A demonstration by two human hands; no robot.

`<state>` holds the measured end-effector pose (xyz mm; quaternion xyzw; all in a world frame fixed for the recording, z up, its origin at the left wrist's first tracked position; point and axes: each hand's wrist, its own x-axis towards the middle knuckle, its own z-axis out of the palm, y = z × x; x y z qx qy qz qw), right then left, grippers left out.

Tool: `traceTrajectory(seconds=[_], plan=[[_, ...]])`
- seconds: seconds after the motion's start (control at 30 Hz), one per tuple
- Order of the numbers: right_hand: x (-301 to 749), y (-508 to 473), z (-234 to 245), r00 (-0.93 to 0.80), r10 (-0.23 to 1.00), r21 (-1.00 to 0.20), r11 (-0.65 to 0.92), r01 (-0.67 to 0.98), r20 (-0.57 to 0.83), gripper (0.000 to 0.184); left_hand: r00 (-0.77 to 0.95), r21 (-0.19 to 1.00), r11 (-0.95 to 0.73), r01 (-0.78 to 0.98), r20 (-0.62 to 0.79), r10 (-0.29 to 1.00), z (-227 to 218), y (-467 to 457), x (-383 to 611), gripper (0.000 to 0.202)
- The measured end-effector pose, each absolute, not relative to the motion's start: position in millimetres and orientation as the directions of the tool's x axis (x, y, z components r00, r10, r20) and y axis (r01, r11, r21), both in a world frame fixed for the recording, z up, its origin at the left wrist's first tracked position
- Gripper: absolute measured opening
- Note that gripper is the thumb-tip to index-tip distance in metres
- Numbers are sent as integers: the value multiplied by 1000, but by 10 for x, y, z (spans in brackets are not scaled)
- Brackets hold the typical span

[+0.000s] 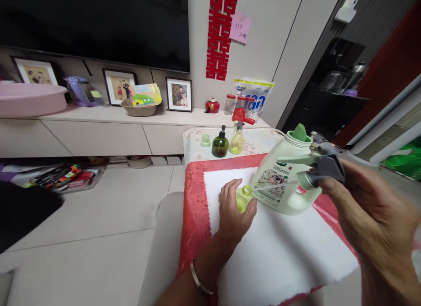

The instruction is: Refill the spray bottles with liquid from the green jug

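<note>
My left hand [234,209] is wrapped round a small yellow-green bottle [246,191] with an uncapped neck, standing on a white cloth [276,249]. In my right hand [371,201], raised at the right, is a spray nozzle [329,169] with a dark grey head, pinched between thumb and fingers. Its pale tube crosses in front of a large light-green detergent jug [272,183]. The jug stands on the cloth just right of the small bottle; its mouth is uncapped and shows a green pour spout.
Behind the cloth stand a light-green cap [205,140], a dark green pump bottle [220,144] and a yellowish spray bottle [236,141]. A red cover [195,201] lies under the cloth. The cabinet top [171,117] bears framed photos, a basket [138,108] and a detergent pouch [255,95].
</note>
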<state>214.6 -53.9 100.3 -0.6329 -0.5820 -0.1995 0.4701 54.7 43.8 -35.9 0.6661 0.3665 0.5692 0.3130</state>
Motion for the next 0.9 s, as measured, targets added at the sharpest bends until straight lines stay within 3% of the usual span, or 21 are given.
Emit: traceTrajectory(seconds=[0.23, 0.5, 0.7, 0.9], plan=[[1991, -118, 1132, -87, 624, -129, 293, 947, 776, 27, 157, 858, -510, 66, 496, 854, -477, 491, 560, 32], [1861, 110, 914, -159, 779, -236, 367, 900, 606, 22, 144, 845, -532, 59, 520, 842, -467, 499, 559, 26], [1827, 155, 695, -171, 823, -308, 383, 871, 541, 17, 121, 821, -564, 86, 553, 824, -464, 502, 555, 29], [1836, 163, 607, -170, 834, -326, 382, 865, 525, 26, 113, 827, -556, 83, 547, 830, -458, 497, 548, 29]])
